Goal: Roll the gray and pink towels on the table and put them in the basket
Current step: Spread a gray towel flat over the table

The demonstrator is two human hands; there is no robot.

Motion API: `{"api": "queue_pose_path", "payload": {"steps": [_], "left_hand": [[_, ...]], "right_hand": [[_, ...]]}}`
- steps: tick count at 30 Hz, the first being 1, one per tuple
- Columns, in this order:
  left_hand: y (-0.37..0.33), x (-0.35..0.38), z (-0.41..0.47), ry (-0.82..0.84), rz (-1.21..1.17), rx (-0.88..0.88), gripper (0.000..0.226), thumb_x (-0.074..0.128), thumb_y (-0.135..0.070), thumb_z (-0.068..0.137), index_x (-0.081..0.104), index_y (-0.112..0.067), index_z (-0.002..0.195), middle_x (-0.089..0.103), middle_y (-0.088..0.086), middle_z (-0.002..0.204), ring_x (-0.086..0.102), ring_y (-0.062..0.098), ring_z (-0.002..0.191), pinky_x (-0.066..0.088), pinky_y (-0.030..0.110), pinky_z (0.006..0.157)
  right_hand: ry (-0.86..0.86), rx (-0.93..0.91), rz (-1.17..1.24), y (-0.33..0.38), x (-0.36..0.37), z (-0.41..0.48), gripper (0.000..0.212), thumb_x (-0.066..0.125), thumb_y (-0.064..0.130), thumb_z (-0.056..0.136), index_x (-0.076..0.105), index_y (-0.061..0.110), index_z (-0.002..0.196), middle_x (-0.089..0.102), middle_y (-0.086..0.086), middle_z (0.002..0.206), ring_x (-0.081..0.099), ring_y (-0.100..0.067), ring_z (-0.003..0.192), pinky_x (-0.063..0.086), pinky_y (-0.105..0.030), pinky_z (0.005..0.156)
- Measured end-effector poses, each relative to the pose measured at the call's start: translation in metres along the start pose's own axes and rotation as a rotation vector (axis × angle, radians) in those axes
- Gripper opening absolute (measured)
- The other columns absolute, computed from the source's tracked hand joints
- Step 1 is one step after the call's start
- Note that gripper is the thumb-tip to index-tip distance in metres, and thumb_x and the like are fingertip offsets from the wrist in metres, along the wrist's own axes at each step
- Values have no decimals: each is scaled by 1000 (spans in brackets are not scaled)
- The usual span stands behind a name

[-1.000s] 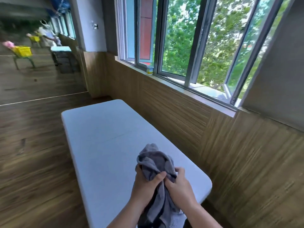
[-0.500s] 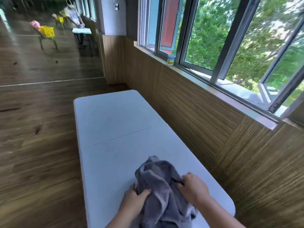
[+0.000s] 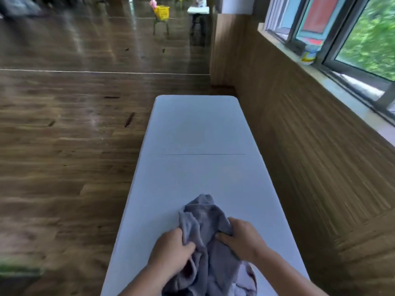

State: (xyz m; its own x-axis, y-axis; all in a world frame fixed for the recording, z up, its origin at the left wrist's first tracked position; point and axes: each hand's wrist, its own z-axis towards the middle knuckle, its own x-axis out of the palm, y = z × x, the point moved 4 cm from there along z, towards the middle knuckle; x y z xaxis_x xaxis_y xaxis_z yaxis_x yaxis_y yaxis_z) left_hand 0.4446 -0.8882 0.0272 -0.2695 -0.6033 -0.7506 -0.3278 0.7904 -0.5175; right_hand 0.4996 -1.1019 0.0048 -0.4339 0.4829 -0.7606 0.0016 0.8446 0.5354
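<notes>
- Grips the gray towel (image 3: pixel 205 221) with the left hand (image 3: pixel 171 251): knuckles up, thumb tucked into a fold on the cloth's left side, forearm entering from the bottom edge.
- Clamps the right hand (image 3: pixel 241 240) on the same towel from the right, fingers curled over a bunched ridge, thumb pointing toward the other hand.
- Sets both hands near each other, parted only by a strip of cloth.
- Has the towel crumpled and unrolled at the near end of the white table (image 3: pixel 196 129), far tip lying on the top, near part trailing toward the bottom edge.
- Shows bare tabletop beyond the towel, crossed by a thin seam at mid-length, out to the rounded far end.
- Runs the table's right edge just beside a wood-panelled wall (image 3: pixel 310 146), with a window sill above it and a small can (image 3: pixel 308 55) on that sill.
- Opens onto wooden floor (image 3: pixel 64 146) along the whole left edge.
- Places the yellow basket (image 3: pixel 162 12) well apart, on a stand across the room, a blurred pink thing (image 3: pixel 153 2) at its rim; cannot tell what that is.
- Puts a second small table (image 3: pixel 198 10) just right of the basket.
</notes>
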Motion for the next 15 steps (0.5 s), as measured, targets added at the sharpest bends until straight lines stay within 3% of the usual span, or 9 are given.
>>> {"api": "queue_pose_path", "payload": {"steps": [2, 5, 8, 10, 12, 13, 15], "left_hand": [[7, -15, 2, -52, -55, -62, 22, 58, -30, 87, 55, -18, 68, 63, -2, 67, 61, 17, 68, 43, 28, 55], [16, -42, -2, -145, -233, -110, 23, 52, -22, 93, 61, -19, 71, 67, 4, 66, 66, 21, 59, 55, 40, 56], [22, -57, -7, -275, -398, -121, 24, 50, -21, 99, 63, -16, 79, 68, 4, 69, 68, 26, 65, 56, 41, 59], [24, -60, -9, -338, -518, -129, 20, 55, -27, 99, 66, -20, 85, 71, 1, 80, 69, 24, 78, 55, 41, 69], [23, -51, -14, -261, -610, -121, 18, 68, -42, 91, 68, -25, 93, 74, -2, 89, 71, 17, 83, 56, 38, 71], [25, -40, -17, -175, -615, -102, 27, 74, -50, 83, 67, -28, 98, 75, -5, 93, 71, 13, 86, 57, 36, 74], [31, -11, -25, 2, -526, -55, 46, 81, -51, 70, 64, -32, 109, 74, -12, 103, 69, 6, 96, 56, 35, 88]], "right_hand": [[32, -25, -3, -10, -19, 5, 38, 55, 62, 73, 62, 25, 81, 70, 8, 80, 64, -14, 80, 52, -34, 71], [53, -41, -3, -22, -47, 9, 28, 61, 52, 77, 67, 24, 77, 71, 10, 74, 64, -5, 74, 51, -27, 66], [46, 11, 49, -28, -70, 5, 26, 67, 39, 78, 65, 14, 71, 66, 8, 65, 59, -6, 60, 44, -23, 53], [18, 27, 213, -31, -75, -3, 20, 70, 32, 79, 66, 13, 73, 67, 3, 66, 61, -11, 60, 46, -24, 53], [44, -2, 450, -32, -68, -16, 7, 74, 25, 80, 70, 19, 81, 73, 0, 76, 69, -15, 73, 54, -31, 64], [72, -20, 498, -32, -59, -23, 12, 76, 24, 79, 70, 21, 89, 74, 0, 81, 71, -15, 80, 56, -33, 70], [145, -29, 367, -43, -31, -32, 33, 79, 33, 69, 66, 31, 100, 74, 6, 90, 69, -11, 87, 57, -33, 76]]}}
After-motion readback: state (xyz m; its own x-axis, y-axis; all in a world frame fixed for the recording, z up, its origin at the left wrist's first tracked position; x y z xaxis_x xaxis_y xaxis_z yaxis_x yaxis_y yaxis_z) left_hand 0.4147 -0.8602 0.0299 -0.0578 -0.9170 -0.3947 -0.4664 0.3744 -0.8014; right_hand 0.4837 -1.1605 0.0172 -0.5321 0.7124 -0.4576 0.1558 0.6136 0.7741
